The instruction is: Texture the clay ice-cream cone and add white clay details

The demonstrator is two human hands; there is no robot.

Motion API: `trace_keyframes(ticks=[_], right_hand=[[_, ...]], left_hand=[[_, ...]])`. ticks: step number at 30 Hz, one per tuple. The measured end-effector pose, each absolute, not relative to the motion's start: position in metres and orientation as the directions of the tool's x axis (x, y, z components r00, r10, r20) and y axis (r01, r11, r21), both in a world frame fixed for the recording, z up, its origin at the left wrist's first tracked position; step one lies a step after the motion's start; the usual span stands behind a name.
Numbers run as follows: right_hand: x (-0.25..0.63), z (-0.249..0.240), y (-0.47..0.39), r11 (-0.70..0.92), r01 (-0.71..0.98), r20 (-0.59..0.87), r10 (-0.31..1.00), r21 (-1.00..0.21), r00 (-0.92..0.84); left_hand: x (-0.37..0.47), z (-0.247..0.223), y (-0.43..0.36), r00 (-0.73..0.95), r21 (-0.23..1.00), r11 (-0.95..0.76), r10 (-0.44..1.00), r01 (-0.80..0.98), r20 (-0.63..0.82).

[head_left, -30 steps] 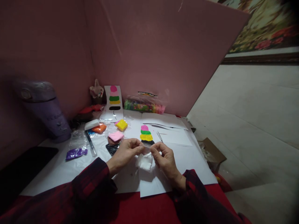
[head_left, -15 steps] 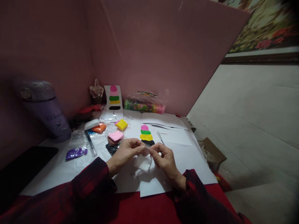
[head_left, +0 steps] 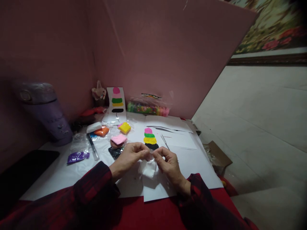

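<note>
A white packet (head_left: 147, 168) in clear plastic hangs between my two hands, over the white paper near the table's front. My left hand (head_left: 134, 156) pinches the plastic at its upper left side. Fingertips of my right hand (head_left: 167, 159) pinch the same plastic at the upper right. Just beyond my fingers lies a picture of stacked pink, green, yellow and black bands (head_left: 150, 140) on white paper. A slim silver tool (head_left: 165, 141) rests to its right. Left of my left hand are a pink piece (head_left: 119, 139) and a black packet (head_left: 115, 152).
A yellow packet (head_left: 125, 127), an orange packet (head_left: 101, 131), a purple packet (head_left: 78, 157) and a pen (head_left: 93, 147) lie to the left. Further left stands a purple bottle (head_left: 51, 115). Against the wall are a colour sample card (head_left: 117, 115) and a bag of bright colours (head_left: 147, 109).
The white packet has swung slightly and shows more of its face below my fingers. Both hands remain almost in the same place.
</note>
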State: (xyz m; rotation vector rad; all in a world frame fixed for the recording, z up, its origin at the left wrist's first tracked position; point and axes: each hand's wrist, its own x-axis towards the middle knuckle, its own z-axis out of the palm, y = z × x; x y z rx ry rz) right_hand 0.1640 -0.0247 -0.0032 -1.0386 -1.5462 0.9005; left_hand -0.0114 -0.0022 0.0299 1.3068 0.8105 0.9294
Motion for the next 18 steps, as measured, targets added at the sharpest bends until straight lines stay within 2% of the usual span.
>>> trace_keyframes(ticks=[6, 18], right_hand=[[0.1629, -0.0004, -0.0256, 0.370, 0.202, 0.359, 0.929, -0.907, -0.089], [0.1633, -0.0020, -0.0268, 0.433, 0.255, 0.428, 0.901, -0.865, -0.077]], left_hand=[[-0.0094, 0.0336, -0.0035, 0.423, 0.994, 0.073, 0.905, -0.086, -0.030], [-0.0099, 0.0284, -0.0018, 0.423, 0.996, 0.062, 0.906, -0.057, -0.033]])
